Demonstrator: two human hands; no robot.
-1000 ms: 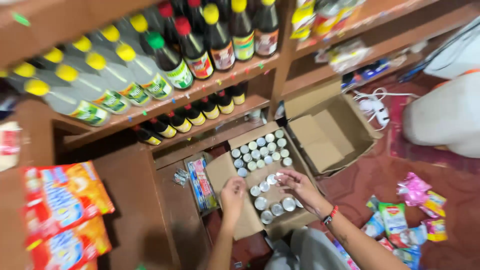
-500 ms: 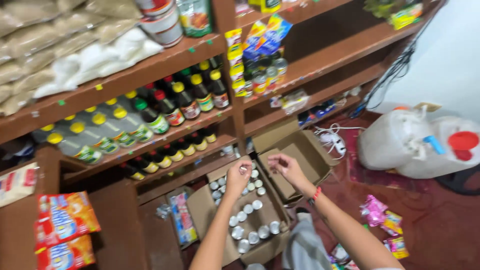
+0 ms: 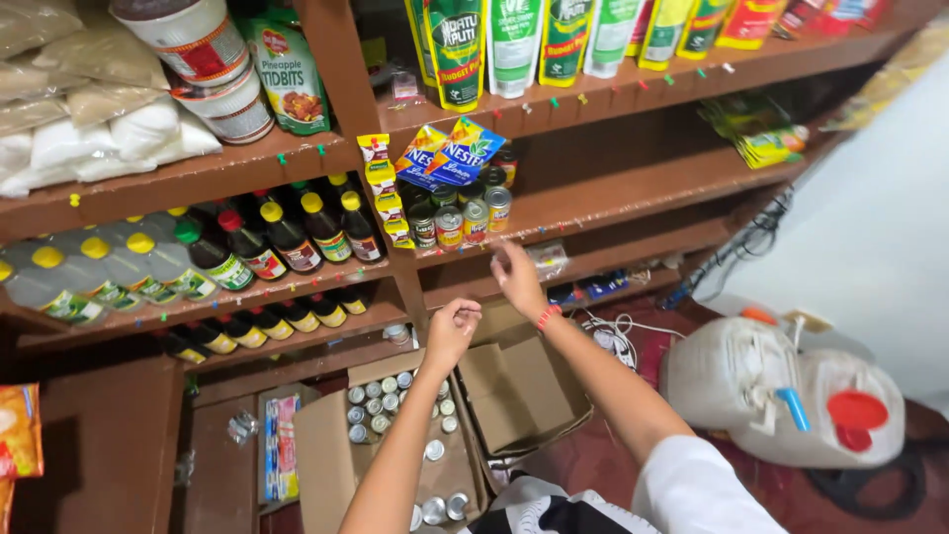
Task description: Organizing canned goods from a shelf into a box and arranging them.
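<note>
Landmark: open box [image 3: 326,465] on the floor, small cans [image 3: 381,396] packed inside, silver tops up. Far left of box: orange packets [image 3: 20,430]. Up-left of box: clear bottles [image 3: 129,269] with yellow caps, then dark bottles [image 3: 287,237] capped yellow, red and green; a lower row lies flat. High above those: round tubs [image 3: 198,49] with red labels and a green pouch [image 3: 287,69] showing fruit. Left hand [image 3: 453,331] hovers just above box, fingers curled in; can't tell if it holds anything. Right hand [image 3: 516,277] is raised up-right of box, fingers loosely spread, empty, just below the shelf cans [image 3: 465,222]. Blue-and-yellow sachets [image 3: 455,153] hang over those cans; green pouches stand higher. Likely step: moving cans from box to shelf row, right hand at the row. The next move calls for a free slot beside the row and a can from box. Far right of box: white jug [image 3: 781,396], red cap.
</note>
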